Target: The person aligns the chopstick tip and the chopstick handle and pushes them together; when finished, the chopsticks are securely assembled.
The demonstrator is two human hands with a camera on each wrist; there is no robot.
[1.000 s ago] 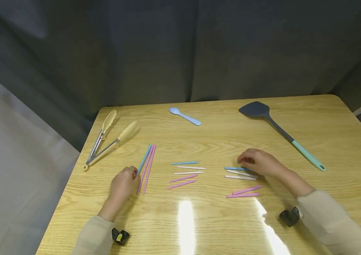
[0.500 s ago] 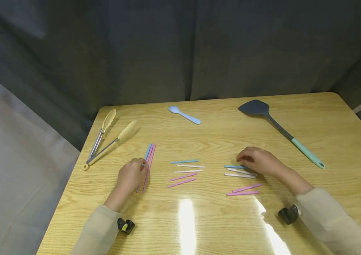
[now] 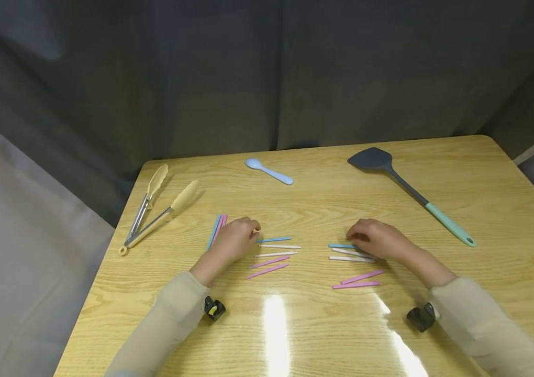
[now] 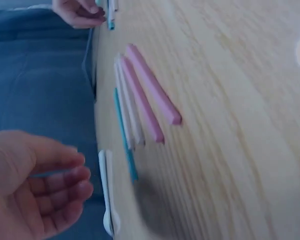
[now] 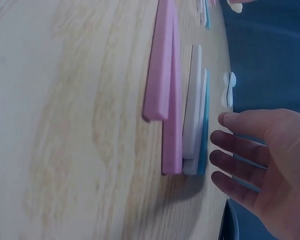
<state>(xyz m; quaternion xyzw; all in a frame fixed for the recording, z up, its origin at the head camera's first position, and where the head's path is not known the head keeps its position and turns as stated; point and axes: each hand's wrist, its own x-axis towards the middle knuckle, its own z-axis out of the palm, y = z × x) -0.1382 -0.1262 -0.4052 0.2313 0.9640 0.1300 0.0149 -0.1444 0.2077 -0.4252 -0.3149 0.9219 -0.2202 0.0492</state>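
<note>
My left hand [image 3: 234,241], fingers loosely bent, hovers at the left end of the middle group of sticks; its wrist view shows nothing in it. That group has a blue stick [image 3: 277,239], two white sticks [image 3: 276,254] and two pink sticks [image 3: 268,270] lying roughly parallel. At the right group, my right hand [image 3: 377,238] hangs with relaxed, parted fingers beside a blue stick [image 5: 205,125], white sticks [image 5: 192,105] and pink sticks [image 5: 158,75]. It too holds nothing. Behind my left hand stands a steeper left group with a blue stick [image 3: 213,231] and pink sticks, partly hidden.
Tongs [image 3: 154,226] with cream tips lie spread at the table's left. A light blue spoon [image 3: 271,172] is at the back middle. To the right rests a dark turner [image 3: 405,183] with a mint handle. A dark curtain [image 3: 220,78] hangs behind the wooden table [image 3: 314,330].
My left hand has left the left group, where it touched the blue stick, and moved right to the middle group. The left blue stick now lies closer alongside the pink ones. My right hand stays put.
</note>
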